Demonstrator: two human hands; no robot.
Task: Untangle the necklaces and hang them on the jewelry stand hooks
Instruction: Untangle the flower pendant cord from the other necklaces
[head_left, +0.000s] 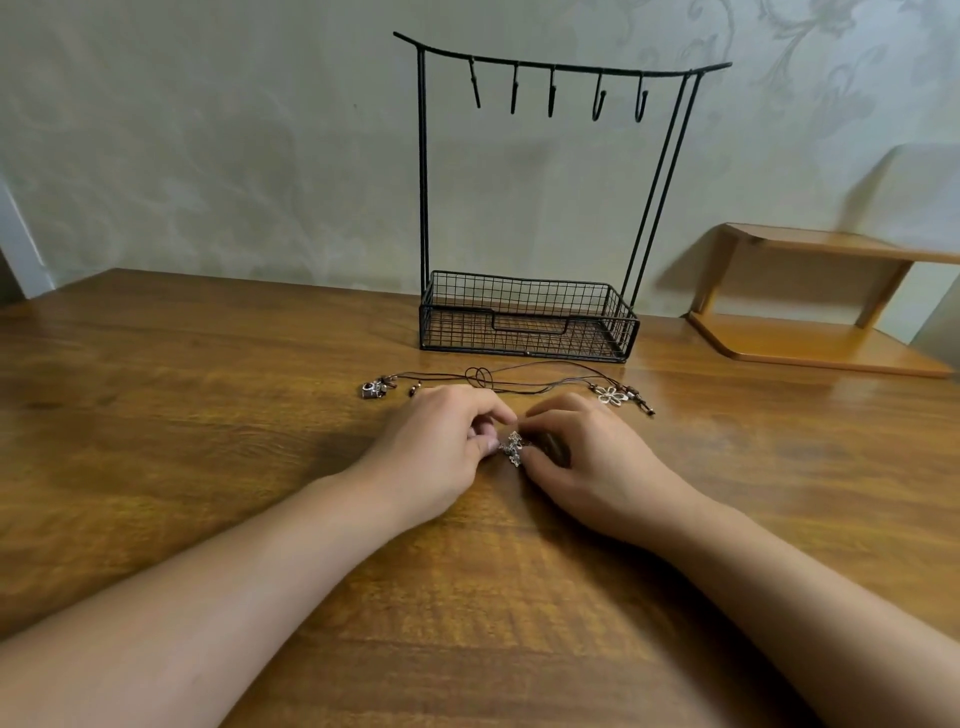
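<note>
Between both hands (524, 447): silver pendant (513, 448).

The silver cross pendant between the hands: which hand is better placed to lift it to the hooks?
Probably right: the right hand pinches the silver cross pendant and lies nearer under the black wire stand's hooks; the left hand can steady the cords.

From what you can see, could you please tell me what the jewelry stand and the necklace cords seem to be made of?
The jewelry stand looks like thin metal wire with a matte black coating: slim rods, a welded grid basket. The necklace cords look like dark brown leather or waxed cord, thin and limp; which one is unclear.
</note>
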